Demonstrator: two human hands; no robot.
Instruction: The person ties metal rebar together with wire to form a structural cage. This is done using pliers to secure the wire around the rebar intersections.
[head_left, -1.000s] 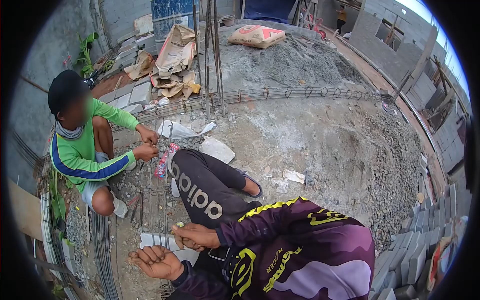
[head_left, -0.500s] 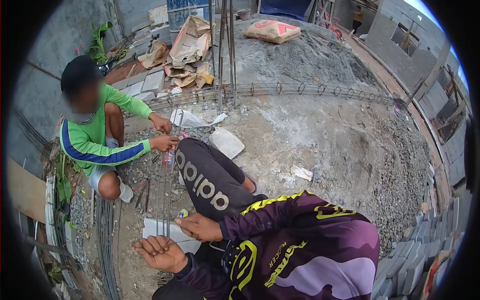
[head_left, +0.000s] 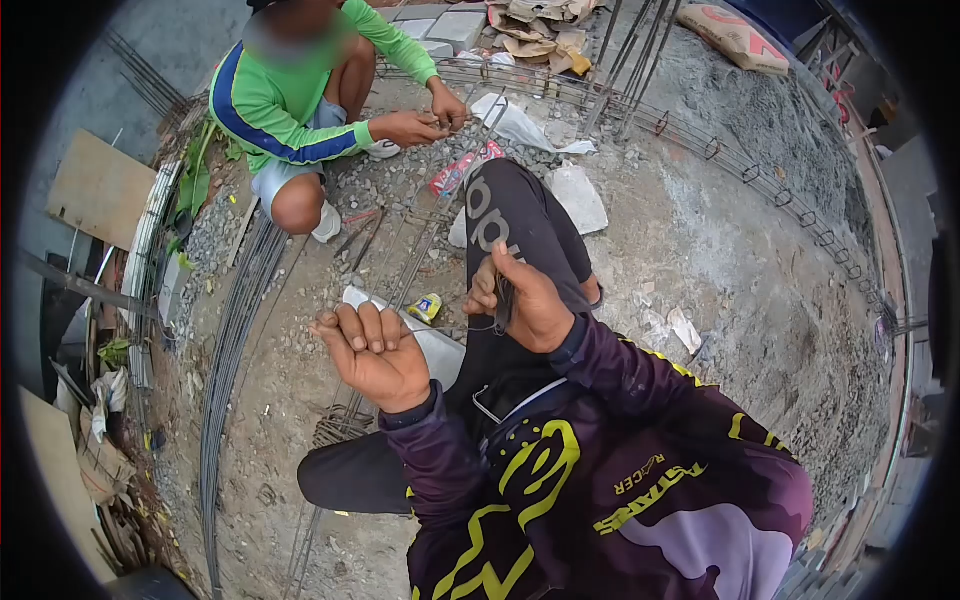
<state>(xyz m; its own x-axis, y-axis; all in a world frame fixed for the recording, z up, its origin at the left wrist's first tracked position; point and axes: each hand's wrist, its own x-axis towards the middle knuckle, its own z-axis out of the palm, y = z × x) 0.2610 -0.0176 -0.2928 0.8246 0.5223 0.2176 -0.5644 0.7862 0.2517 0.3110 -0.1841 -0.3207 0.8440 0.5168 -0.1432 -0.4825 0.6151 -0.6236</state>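
Note:
My left hand (head_left: 375,358) is raised over the ground with its fingers curled in, pinching a thin wire (head_left: 452,330). The wire stretches right to my right hand (head_left: 530,300), which is closed around a dark, narrow object (head_left: 505,303) whose kind I cannot make out. Below the hands lie a pale block (head_left: 435,348) and a small yellow packet (head_left: 425,307). Long steel bars (head_left: 415,255) run past them toward the co-worker. On my lap rests a bent metal rod (head_left: 485,404). A cluster of rings or coiled wire (head_left: 341,426) sits by my left knee.
A co-worker in a green shirt (head_left: 268,100) squats opposite, hands (head_left: 410,127) at the bars' far end. A bundle of rods (head_left: 232,370) lies at left. A rebar cage (head_left: 740,165) crosses behind, near a cement sack (head_left: 735,38). A red packet (head_left: 465,167) lies on gravel.
My view has swung down and left. My hands have lifted away from the bars and moved apart, with the wire now visible between them. The co-worker's hands have come together.

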